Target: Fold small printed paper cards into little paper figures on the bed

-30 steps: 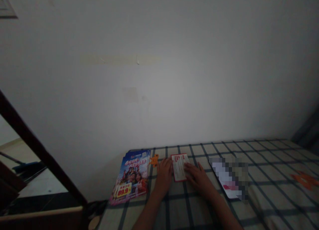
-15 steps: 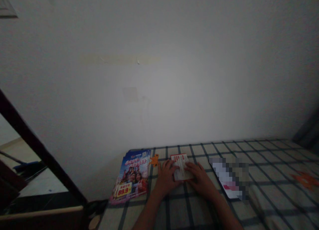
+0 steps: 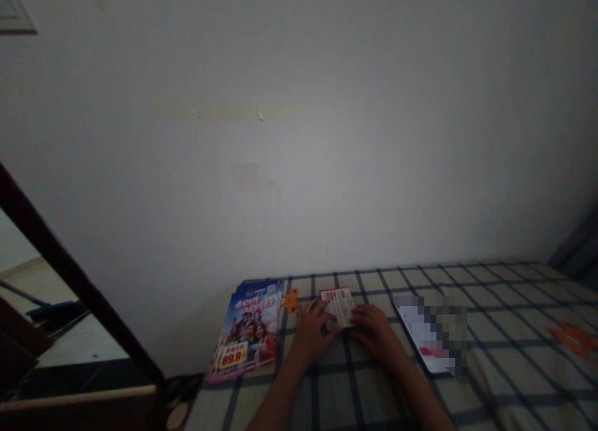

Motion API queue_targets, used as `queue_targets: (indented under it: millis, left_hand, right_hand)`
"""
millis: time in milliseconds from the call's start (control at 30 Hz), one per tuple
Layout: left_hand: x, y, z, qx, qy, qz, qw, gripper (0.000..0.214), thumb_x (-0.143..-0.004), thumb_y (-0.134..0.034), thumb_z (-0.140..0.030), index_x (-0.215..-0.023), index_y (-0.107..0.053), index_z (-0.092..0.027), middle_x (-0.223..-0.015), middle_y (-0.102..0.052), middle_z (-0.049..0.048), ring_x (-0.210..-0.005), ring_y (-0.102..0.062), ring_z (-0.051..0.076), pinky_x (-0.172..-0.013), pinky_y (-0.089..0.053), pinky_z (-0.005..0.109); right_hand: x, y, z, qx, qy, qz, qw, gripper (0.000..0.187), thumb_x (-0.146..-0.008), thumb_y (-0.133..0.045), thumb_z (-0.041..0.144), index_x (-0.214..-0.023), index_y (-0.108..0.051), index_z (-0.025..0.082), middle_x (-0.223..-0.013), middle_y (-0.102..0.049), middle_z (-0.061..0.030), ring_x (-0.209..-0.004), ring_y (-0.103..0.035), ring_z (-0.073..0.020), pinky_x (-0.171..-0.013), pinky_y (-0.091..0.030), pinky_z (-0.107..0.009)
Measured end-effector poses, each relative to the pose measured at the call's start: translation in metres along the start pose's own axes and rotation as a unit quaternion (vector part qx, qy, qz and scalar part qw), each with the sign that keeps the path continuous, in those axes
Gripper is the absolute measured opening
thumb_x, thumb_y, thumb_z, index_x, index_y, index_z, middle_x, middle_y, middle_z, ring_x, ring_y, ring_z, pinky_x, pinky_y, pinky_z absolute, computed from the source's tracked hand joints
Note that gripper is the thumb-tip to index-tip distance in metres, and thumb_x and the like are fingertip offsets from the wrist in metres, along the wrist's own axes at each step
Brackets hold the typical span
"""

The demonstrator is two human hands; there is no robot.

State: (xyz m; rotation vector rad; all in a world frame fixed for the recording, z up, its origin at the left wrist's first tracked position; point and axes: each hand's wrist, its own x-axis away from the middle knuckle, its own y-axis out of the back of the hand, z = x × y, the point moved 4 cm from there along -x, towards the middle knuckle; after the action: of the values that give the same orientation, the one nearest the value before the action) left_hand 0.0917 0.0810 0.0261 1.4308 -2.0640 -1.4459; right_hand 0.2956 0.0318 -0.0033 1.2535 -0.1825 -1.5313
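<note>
A small white printed leaflet [image 3: 340,305] with red markings and a red far edge lies on the checked cloth between my hands. My left hand [image 3: 314,326] is closed on its near left corner, fingers bent over the top and thumb near the front edge. At the near right corner, my right hand [image 3: 375,331] has its fingers curled on the leaflet, the thumb tucked below. The near edge looks slightly raised or bent, and its underside is hidden.
A stack of blue and pink flyers [image 3: 250,331] lies to the left, with an orange bear-shaped print [image 3: 289,300] beside it. On the right rests a phone-like flat object [image 3: 427,337], partly pixelated. The checked cloth [image 3: 504,306] meets a pale wall [image 3: 327,138].
The near part of the leaflet has been lifted or bent away, so less of its face shows. My right fingers have drawn back and curled at its right edge.
</note>
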Motion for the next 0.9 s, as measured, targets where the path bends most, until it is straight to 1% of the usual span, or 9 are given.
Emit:
queue_targets:
  millis: [100,200,333,400,467,533,633,800,900]
  left_hand:
    - [0.000,0.001,-0.001,0.001,0.001,-0.001,1.000,0.018,-0.088,-0.063,-0.045,-0.095,-0.074,-0.032,-0.137,-0.062,0.0022,-0.138,-0.040,0.031,-0.115,-0.011,0.069]
    - [0.000,0.002,-0.001,0.007,-0.003,-0.002,1.000,0.020,-0.089,-0.062,-0.048,-0.095,-0.074,-0.032,-0.136,-0.063,0.0015,-0.140,-0.039,0.032,-0.115,-0.009,0.071]
    - [0.000,-0.002,0.003,0.016,-0.009,0.005,1.000,0.024,-0.081,-0.071,-0.049,-0.098,-0.073,-0.032,-0.137,-0.062,0.0017,-0.140,-0.038,0.034,-0.115,-0.008,0.071]
    - [-0.001,-0.003,0.006,0.015,-0.002,0.005,1.000,0.021,-0.080,-0.073,-0.042,-0.098,-0.073,-0.030,-0.136,-0.063,0.0020,-0.139,-0.040,0.033,-0.116,-0.010,0.070]
    - [-0.002,-0.005,0.008,0.017,0.008,-0.001,1.000,0.018,-0.083,-0.069,-0.034,-0.100,-0.072,-0.029,-0.132,-0.066,0.0024,-0.137,-0.043,0.031,-0.118,-0.012,0.067]
    - [-0.004,-0.006,0.011,0.023,0.017,-0.012,1.000,0.026,-0.086,-0.065,-0.032,-0.111,-0.070,-0.028,-0.127,-0.069,0.0038,-0.134,-0.047,0.029,-0.118,-0.016,0.065]
    - [-0.005,-0.005,0.014,0.027,0.027,-0.028,0.999,0.036,-0.088,-0.062,-0.035,-0.122,-0.066,-0.026,-0.126,-0.069,0.0073,-0.131,-0.050,0.029,-0.118,-0.021,0.063]
    - [-0.004,-0.004,0.015,0.021,0.026,-0.060,0.998,0.030,-0.090,-0.059,-0.043,-0.110,-0.071,-0.024,-0.123,-0.069,0.0086,-0.125,-0.055,0.029,-0.117,-0.027,0.060]
    - [-0.003,-0.004,0.017,0.022,0.041,-0.068,0.997,0.037,-0.089,-0.059,-0.049,-0.113,-0.070,-0.023,-0.122,-0.068,0.0091,-0.122,-0.057,0.029,-0.117,-0.028,0.058]
  right_hand:
    - [-0.004,0.000,-0.001,0.004,0.001,0.012,1.000,0.016,-0.089,-0.063,0.036,-0.100,-0.072,0.027,-0.109,-0.073,-0.0070,-0.112,-0.062,-0.0255,-0.102,-0.047,-0.049]
    - [-0.007,0.000,-0.003,0.012,-0.015,0.029,0.999,0.019,-0.093,-0.058,0.036,-0.098,-0.074,0.028,-0.106,-0.074,-0.0062,-0.110,-0.063,-0.0255,-0.102,-0.046,-0.050]
    - [-0.006,0.000,-0.006,0.005,-0.038,0.033,0.999,0.020,-0.093,-0.056,0.037,-0.096,-0.074,0.027,-0.100,-0.075,-0.0056,-0.110,-0.063,-0.0259,-0.105,-0.043,-0.051]
    - [-0.003,0.000,-0.009,-0.003,-0.057,0.019,0.998,0.021,-0.092,-0.057,0.039,-0.095,-0.074,0.027,-0.101,-0.074,-0.0067,-0.111,-0.063,-0.0263,-0.105,-0.044,-0.051]
    - [0.000,0.002,-0.013,-0.010,-0.083,-0.012,0.996,0.022,-0.090,-0.060,0.042,-0.098,-0.073,0.026,-0.109,-0.072,-0.0091,-0.114,-0.062,-0.0275,-0.104,-0.046,-0.050]
    - [0.003,0.003,-0.015,-0.017,-0.101,-0.037,0.994,0.026,-0.086,-0.065,0.043,-0.103,-0.072,0.026,-0.117,-0.069,-0.0108,-0.117,-0.059,-0.0287,-0.103,-0.047,-0.050]
    - [0.005,0.004,-0.015,-0.019,-0.106,-0.037,0.994,0.025,-0.086,-0.064,0.038,-0.106,-0.071,0.026,-0.121,-0.067,-0.0106,-0.119,-0.058,-0.0288,-0.104,-0.046,-0.050]
    - [0.004,0.005,-0.016,-0.021,-0.119,-0.048,0.991,0.019,-0.089,-0.054,0.032,-0.095,-0.071,0.025,-0.112,-0.069,-0.0106,-0.113,-0.060,-0.0289,-0.103,-0.046,-0.053]
    - [0.004,0.003,-0.019,-0.045,-0.123,-0.045,0.990,0.018,-0.087,-0.054,0.031,-0.095,-0.068,0.024,-0.105,-0.070,-0.0101,-0.105,-0.063,-0.0286,-0.097,-0.051,-0.049]
